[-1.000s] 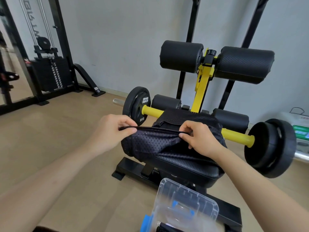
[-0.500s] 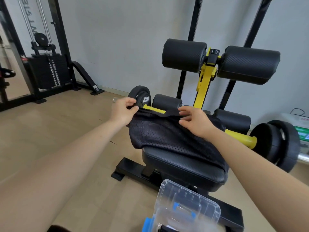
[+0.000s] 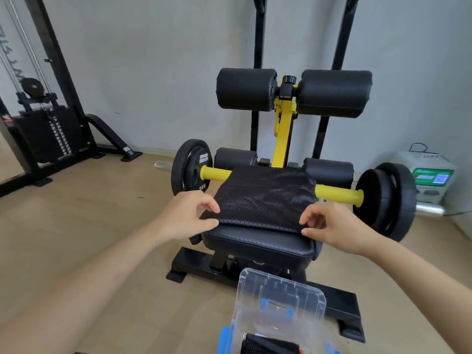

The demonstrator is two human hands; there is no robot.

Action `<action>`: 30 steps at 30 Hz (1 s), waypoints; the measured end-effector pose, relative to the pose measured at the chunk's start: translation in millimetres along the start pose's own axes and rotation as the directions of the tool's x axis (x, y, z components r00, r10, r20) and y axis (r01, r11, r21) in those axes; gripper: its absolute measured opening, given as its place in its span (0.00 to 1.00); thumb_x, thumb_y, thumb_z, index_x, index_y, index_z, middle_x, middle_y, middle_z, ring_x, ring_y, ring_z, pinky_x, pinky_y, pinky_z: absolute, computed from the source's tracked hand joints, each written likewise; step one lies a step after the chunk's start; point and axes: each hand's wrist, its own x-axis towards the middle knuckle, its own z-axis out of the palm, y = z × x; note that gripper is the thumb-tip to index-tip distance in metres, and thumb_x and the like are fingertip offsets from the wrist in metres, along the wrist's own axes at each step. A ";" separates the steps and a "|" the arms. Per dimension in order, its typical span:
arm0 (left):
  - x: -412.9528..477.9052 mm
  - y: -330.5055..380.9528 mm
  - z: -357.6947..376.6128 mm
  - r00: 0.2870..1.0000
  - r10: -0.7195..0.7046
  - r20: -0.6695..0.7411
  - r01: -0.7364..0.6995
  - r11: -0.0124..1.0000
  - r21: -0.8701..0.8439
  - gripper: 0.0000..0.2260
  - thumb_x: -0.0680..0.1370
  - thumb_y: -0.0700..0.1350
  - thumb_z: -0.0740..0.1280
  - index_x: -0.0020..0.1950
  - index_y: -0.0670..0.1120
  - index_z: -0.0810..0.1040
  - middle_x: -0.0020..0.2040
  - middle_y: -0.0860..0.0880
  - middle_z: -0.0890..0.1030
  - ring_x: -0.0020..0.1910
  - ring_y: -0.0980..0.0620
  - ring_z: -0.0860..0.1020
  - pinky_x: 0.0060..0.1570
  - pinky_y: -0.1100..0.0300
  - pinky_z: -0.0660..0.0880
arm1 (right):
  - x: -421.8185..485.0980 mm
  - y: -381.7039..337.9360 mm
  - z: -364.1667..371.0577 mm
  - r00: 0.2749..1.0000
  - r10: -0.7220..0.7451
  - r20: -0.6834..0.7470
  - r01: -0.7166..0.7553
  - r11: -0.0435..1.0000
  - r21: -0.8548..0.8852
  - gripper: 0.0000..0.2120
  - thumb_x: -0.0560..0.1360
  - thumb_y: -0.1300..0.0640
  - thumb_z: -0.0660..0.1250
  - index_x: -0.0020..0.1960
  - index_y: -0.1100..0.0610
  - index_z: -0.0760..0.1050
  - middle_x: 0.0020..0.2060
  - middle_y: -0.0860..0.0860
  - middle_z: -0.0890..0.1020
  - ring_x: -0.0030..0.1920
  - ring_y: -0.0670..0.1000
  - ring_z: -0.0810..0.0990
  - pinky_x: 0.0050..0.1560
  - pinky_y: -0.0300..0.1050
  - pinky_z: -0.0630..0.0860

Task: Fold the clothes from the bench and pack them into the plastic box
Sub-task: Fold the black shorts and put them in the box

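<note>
A black mesh garment (image 3: 263, 200) lies folded flat on the black padded bench (image 3: 255, 247). My left hand (image 3: 186, 218) is at its near left corner, thumb and forefinger curved and apart, the thumb tip touching the hem. At the near right corner is my right hand (image 3: 329, 223), fingers loosely curled, tips touching the edge. Neither hand has the cloth lifted. The clear plastic box (image 3: 278, 300) with blue latches stands on the floor below the bench, lid up. A folded black garment (image 3: 270, 346) lies inside it.
A barbell with yellow sleeves (image 3: 337, 194) and black plates (image 3: 190, 167) runs across behind the bench. Black roller pads (image 3: 246, 88) on a yellow post stand above. A cable weight machine (image 3: 46, 134) is at the far left, a white and green appliance (image 3: 429, 175) at the right wall.
Both hands carried the garment's near edge away over the bench, laid it down folded, then came back to the near corners of the fold.
</note>
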 end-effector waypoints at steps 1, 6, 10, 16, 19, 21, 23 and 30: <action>-3.1 1.2 2.2 1.000 0.016 -0.014 -0.015 0.999 0.029 0.09 0.73 0.48 0.75 0.52 0.56 0.83 0.50 0.61 0.81 0.51 0.65 0.77 0.48 0.69 0.71 | -5.9 5.4 -0.8 1.000 0.023 0.000 -0.023 1.000 0.000 0.08 0.70 0.57 0.77 0.44 0.48 0.80 0.40 0.46 0.81 0.41 0.43 0.80 0.43 0.36 0.76; -12.0 -2.3 21.9 0.995 -0.056 -0.080 0.058 0.998 0.026 0.14 0.75 0.50 0.75 0.60 0.54 0.83 0.51 0.59 0.81 0.50 0.58 0.78 0.47 0.61 0.73 | -21.2 18.2 7.2 0.998 0.045 -0.052 -0.040 0.995 0.087 0.11 0.72 0.56 0.76 0.52 0.50 0.80 0.45 0.43 0.80 0.45 0.34 0.78 0.45 0.26 0.72; -5.7 -1.1 29.8 0.991 -0.077 -0.106 0.077 0.997 -0.002 0.12 0.76 0.47 0.74 0.58 0.53 0.84 0.51 0.54 0.81 0.47 0.56 0.78 0.45 0.62 0.70 | -17.4 17.3 18.4 0.990 0.069 -0.125 -0.047 0.983 0.177 0.10 0.71 0.52 0.77 0.52 0.47 0.83 0.46 0.45 0.78 0.45 0.40 0.79 0.47 0.31 0.74; 1.5 -1.7 28.6 0.993 -0.007 -0.119 0.022 0.992 0.123 0.04 0.78 0.45 0.71 0.50 0.52 0.85 0.45 0.55 0.80 0.47 0.53 0.79 0.43 0.59 0.72 | -7.8 10.1 29.7 0.979 0.022 -0.203 -0.006 0.997 0.077 0.08 0.74 0.58 0.74 0.40 0.46 0.79 0.42 0.47 0.78 0.42 0.46 0.77 0.50 0.45 0.76; 0.0 -2.9 24.9 0.991 0.012 -0.131 0.010 0.986 0.168 0.05 0.80 0.46 0.69 0.52 0.50 0.84 0.48 0.55 0.81 0.49 0.53 0.78 0.45 0.58 0.73 | -8.4 9.9 26.9 0.971 0.056 -0.234 -0.041 0.997 0.068 0.06 0.77 0.57 0.69 0.43 0.49 0.76 0.42 0.46 0.79 0.44 0.45 0.77 0.48 0.44 0.74; -3.7 -3.2 20.0 0.991 -0.025 -0.134 0.039 0.994 0.106 0.05 0.80 0.45 0.68 0.53 0.50 0.84 0.47 0.55 0.83 0.48 0.55 0.80 0.47 0.56 0.77 | -12.0 9.5 24.3 0.959 0.108 -0.263 -0.077 0.989 0.125 0.04 0.79 0.56 0.66 0.46 0.51 0.76 0.42 0.46 0.80 0.45 0.46 0.78 0.48 0.43 0.75; -8.8 -3.6 14.3 0.992 -0.050 -0.112 0.053 0.998 0.022 0.04 0.80 0.44 0.69 0.51 0.51 0.83 0.43 0.56 0.84 0.44 0.59 0.80 0.44 0.60 0.77 | -16.7 8.5 21.2 0.952 0.135 -0.274 -0.082 0.977 0.198 0.03 0.80 0.57 0.66 0.47 0.52 0.76 0.42 0.47 0.81 0.45 0.46 0.79 0.47 0.40 0.75; -41.1 1.0 -8.5 0.989 -0.018 0.144 0.038 0.989 -0.140 0.06 0.78 0.40 0.71 0.47 0.50 0.84 0.40 0.51 0.85 0.40 0.54 0.81 0.46 0.56 0.78 | -44.7 1.4 8.7 0.991 0.081 -0.106 -0.051 0.964 0.260 0.06 0.80 0.57 0.66 0.44 0.52 0.76 0.37 0.55 0.82 0.36 0.46 0.74 0.41 0.37 0.71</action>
